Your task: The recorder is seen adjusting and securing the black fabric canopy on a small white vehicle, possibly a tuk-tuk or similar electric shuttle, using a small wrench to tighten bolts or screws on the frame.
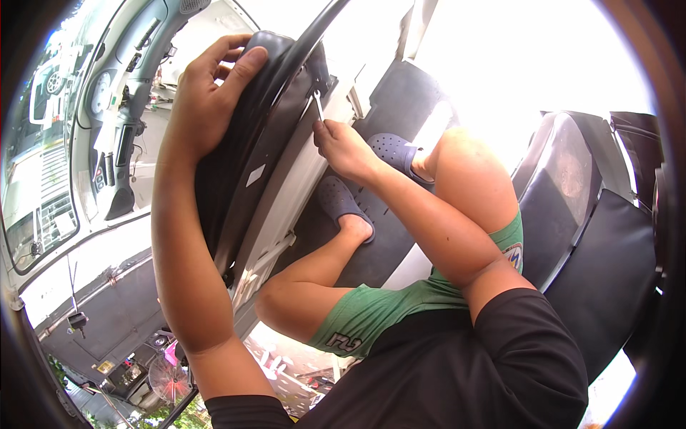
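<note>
My right hand [344,149] is closed round a slim silver wrench [319,106]. The wrench's far end meets a small dark bracket [319,84] at the upper side of a black padded seat [250,146]. My left hand [214,93] grips the seat's upper end from the left, its thumb on the top and its fingers curled over the far side. A curved black bar [304,41] runs along the seat between my two hands. What the wrench's jaw sits on is too small to make out.
Below the seat runs a pale metal ledge [275,196]. My feet, in blue clogs [393,151], rest on a dark floor mat [314,229]. Black seat cushions [600,257] stand at the right. A vehicle dashboard [118,143] and windscreen lie at the left; a fan [170,377] is at lower left.
</note>
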`<state>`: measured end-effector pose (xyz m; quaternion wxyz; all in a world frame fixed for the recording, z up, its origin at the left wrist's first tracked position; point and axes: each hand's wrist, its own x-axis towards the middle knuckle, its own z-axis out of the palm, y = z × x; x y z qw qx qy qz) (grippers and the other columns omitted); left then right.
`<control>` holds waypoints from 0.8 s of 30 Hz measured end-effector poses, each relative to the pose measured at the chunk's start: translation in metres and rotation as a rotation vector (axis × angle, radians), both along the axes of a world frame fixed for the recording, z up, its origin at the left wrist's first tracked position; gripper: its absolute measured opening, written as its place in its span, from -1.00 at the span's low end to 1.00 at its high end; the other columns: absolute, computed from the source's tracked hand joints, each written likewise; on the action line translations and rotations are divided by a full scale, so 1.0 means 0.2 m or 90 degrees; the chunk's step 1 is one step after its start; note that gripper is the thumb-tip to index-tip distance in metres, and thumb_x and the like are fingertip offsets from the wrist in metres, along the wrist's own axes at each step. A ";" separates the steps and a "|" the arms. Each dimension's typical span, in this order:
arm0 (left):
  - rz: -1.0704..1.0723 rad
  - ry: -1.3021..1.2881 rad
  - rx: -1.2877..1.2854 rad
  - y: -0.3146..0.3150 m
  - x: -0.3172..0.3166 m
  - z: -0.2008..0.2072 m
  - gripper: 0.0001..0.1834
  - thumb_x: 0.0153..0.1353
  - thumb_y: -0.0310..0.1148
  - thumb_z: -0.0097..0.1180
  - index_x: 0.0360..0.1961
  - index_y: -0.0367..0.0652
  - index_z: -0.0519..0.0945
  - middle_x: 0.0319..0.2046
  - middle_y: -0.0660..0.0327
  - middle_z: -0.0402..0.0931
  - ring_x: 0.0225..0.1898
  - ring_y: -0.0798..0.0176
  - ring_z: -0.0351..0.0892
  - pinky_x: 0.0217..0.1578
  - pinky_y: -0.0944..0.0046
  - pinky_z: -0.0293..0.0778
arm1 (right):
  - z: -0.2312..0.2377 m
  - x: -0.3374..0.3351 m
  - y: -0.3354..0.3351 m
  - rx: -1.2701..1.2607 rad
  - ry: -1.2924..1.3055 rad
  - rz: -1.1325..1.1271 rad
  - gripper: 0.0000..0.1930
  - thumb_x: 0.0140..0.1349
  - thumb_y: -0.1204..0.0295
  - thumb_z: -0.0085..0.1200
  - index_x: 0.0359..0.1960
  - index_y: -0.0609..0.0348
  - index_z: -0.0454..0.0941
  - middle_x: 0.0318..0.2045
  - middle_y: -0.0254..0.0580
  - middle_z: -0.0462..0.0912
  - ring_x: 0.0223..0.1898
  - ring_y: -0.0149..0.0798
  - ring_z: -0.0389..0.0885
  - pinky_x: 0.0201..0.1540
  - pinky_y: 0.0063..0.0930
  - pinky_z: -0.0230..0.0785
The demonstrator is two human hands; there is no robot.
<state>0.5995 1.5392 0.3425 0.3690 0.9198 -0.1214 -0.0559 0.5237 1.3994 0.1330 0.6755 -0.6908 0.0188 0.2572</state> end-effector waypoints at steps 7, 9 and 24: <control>0.005 0.007 0.000 0.00 0.00 0.00 -0.53 0.38 -0.05 0.20 0.08 -0.24 0.61 -0.19 0.09 0.67 -0.35 0.38 0.62 -0.37 0.38 0.54 | 0.11 0.00 -0.02 0.154 0.099 0.031 -0.54 0.60 0.15 -0.27 -0.41 0.20 0.43 -0.56 -0.39 0.41 -0.54 -0.49 0.32 -0.46 -0.46 0.25; 0.002 0.005 0.000 0.00 0.00 0.00 -0.53 0.38 -0.05 0.20 0.08 -0.24 0.61 -0.18 0.09 0.67 -0.35 0.38 0.62 -0.37 0.38 0.53 | 0.15 0.00 -0.02 0.204 0.146 -0.011 -0.56 0.59 0.13 -0.26 -0.40 0.14 0.41 -0.59 -0.43 0.36 -0.60 -0.49 0.25 -0.55 -0.48 0.16; 0.012 -0.032 0.019 0.00 0.00 0.00 -0.49 0.35 -0.02 0.20 0.05 -0.28 0.63 -0.35 0.07 0.70 -0.36 0.30 0.65 -0.35 0.30 0.55 | 0.37 -0.05 -0.06 0.501 0.363 -0.059 -0.67 0.58 0.10 -0.25 -0.30 -0.01 0.38 -0.59 -0.49 0.31 -0.59 -0.54 0.20 -0.61 -0.63 0.01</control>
